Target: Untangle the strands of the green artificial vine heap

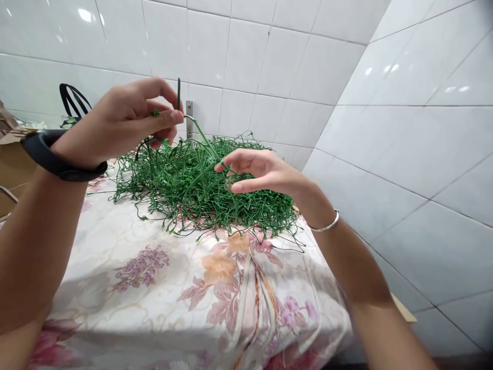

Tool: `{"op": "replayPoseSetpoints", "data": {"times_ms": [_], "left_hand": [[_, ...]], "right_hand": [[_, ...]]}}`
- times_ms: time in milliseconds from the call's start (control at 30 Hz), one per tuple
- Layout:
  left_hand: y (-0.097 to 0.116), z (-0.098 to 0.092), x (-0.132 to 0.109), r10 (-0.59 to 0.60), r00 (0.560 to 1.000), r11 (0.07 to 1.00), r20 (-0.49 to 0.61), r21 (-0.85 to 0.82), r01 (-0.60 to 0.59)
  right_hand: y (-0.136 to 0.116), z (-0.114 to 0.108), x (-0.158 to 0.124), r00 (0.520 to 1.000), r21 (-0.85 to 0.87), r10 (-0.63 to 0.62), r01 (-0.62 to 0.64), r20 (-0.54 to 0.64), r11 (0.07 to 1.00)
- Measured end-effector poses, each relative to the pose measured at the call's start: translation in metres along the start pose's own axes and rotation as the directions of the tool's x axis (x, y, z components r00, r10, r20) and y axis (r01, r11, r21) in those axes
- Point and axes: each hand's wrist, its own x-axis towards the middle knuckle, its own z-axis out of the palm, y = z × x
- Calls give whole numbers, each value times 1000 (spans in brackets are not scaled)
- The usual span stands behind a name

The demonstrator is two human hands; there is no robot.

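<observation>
Indoors, at a table (100, 308) covered by a floral tablecloth (154, 318), I pinch a slender green stem (200, 130) between the thumb and forefinger of my left hand (131, 113). The stem's dark tip stands upright above my fingertips, while its paler length bends over and slopes down to the right, toward my other hand. A small green bud shows against my left thumb. My right hand (269, 174) is held with thumb and fingers parted around a gap, close to the stem's lower end; whether a fingertip touches it, I cannot tell. Behind and below both hands, a broad, tangled heap of green stems (192, 180) spreads across the far part of the table, with loose strands straying over the printed blossoms in front. I wear a black wristband (65, 167) on my left wrist and a silver bangle (327, 224) on my right. Beyond the heap rises a white tiled wall (246, 56), glossy with reflected light, with a narrow metal bracket (189, 128) fixed to it just right of my left fingertips. A brown cardboard box (15, 169) sits at the left edge, partly behind my forearm.
</observation>
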Motion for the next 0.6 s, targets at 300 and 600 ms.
{"op": "replayPoseSetpoints", "data": {"times_ms": [300,600], "left_hand": [[-20,-7,1,62,997,887,-52,461,-31],[-14,13,6,210,977,968,-37,148,-203]], "right_hand": [[9,-21,-5,900,-511,-110,-136,-421,849],[7,8,6,884,-365,-144,-33,-445,930]]}}
